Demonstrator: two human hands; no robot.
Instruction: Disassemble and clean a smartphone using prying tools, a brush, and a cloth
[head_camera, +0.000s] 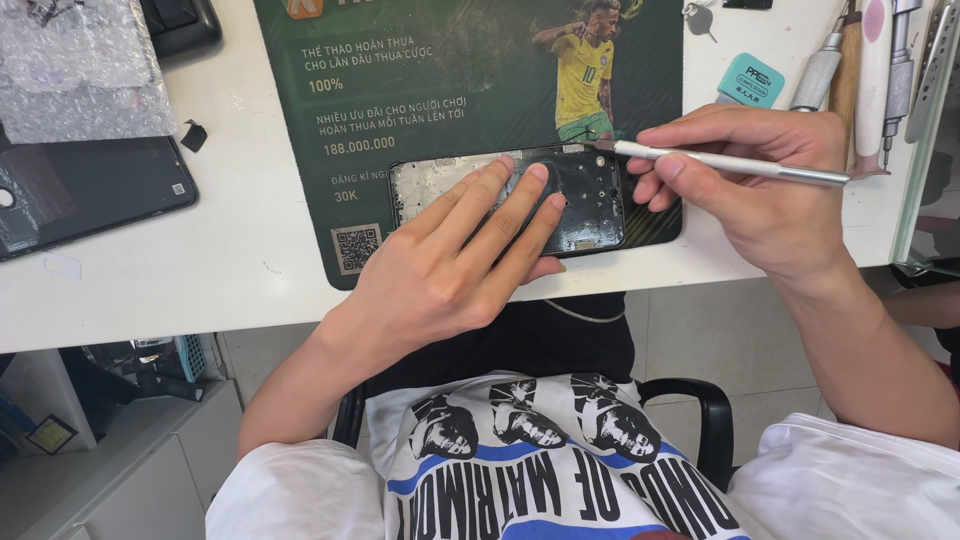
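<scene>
An opened phone frame lies flat on a dark green printed mat near the table's front edge. My left hand rests on it with fingers spread, pressing it down and covering its left and middle part. My right hand grips a thin silver metal tool like a pen. The tool's tip touches the frame's upper right edge.
A dark phone screen panel lies at the left on the white table, below bubble wrap. Several screwdrivers and tools and a small teal box sit at the back right. A small black piece lies beside the panel.
</scene>
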